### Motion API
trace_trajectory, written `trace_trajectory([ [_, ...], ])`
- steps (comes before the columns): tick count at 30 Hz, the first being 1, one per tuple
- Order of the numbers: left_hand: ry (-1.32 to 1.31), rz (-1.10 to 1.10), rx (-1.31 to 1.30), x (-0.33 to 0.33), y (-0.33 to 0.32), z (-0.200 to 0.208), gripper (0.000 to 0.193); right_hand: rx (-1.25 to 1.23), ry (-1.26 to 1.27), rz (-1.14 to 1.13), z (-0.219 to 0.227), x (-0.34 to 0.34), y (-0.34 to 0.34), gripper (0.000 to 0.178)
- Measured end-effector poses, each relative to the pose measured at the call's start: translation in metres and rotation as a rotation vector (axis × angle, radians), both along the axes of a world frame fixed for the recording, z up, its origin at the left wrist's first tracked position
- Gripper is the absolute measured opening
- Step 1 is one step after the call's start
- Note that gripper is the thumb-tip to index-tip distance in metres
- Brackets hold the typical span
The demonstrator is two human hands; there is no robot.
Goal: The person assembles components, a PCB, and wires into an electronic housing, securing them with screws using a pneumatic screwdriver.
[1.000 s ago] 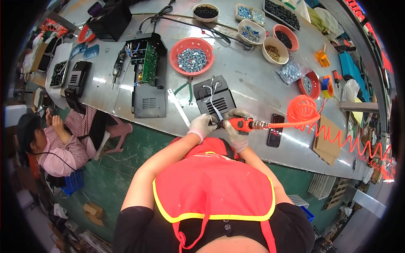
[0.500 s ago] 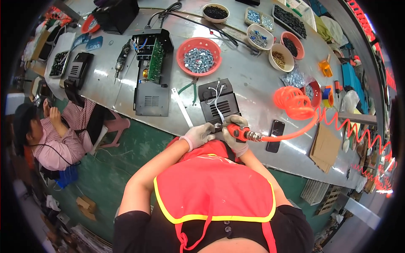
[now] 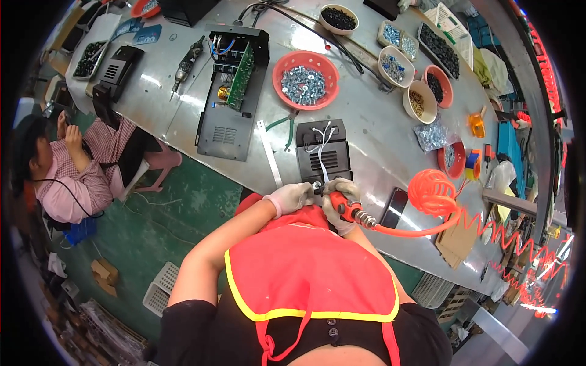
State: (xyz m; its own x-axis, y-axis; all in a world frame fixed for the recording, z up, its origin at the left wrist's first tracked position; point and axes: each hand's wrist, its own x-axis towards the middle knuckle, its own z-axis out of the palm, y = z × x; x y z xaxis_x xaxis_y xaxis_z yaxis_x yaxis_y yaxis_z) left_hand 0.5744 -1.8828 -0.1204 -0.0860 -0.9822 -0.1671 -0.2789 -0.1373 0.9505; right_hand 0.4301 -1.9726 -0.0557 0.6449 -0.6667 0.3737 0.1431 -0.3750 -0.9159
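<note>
Surface (image 3: 378, 140): long grey metal bench, crowded, running from upper left to lower right.
Open black case (image 3: 229, 91), left of centre: lid off, green circuit board and wiring exposed inside; judged unfinished and set aside.
Small black box (image 3: 323, 155), at the near edge just in front of the person: white wires lying loose across its top; judged the piece in hand, with fastening at its near end under way and the wires yet to be tucked in.
Red bowl (image 3: 305, 76) of silvery screws, just beyond the box: well filled, so stock is not the limit.
Green-handled pliers (image 3: 287, 125), between bowl and box: lying free.
Orange power screwdriver (image 3: 345, 207), on a coiled orange hose (image 3: 436, 195): tip at the near end of the box.
Right hand (image 3: 342, 204), gloved: clenched round the screwdriver.
Left hand (image 3: 293, 196), gloved: fingers curled at the box's near corner, beside the tip; probably pinching a screw or steadying the box.
Not made out: the screw itself and the tip's seat, covered by both hands; contents of the far bowls; the near front of the box, hidden by the red vest.
</note>
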Motion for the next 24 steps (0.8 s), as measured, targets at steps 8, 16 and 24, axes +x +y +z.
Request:
trace_trajectory([
  [8,0.004,-0.015,-0.003,0.0,0.001,-0.007,0.021,0.022,-0.052,-0.012,0.0,0.003,-0.001,0.047],
  [16,-0.029,-0.006,-0.022,-0.002,0.002,-0.001,0.021,-0.03,-0.062,-0.018,0.001,0.002,0.0,0.047],
  [24,-0.045,-0.012,-0.041,-0.004,-0.001,0.009,0.018,-0.061,-0.007,0.034,-0.002,0.0,0.0,0.043],
])
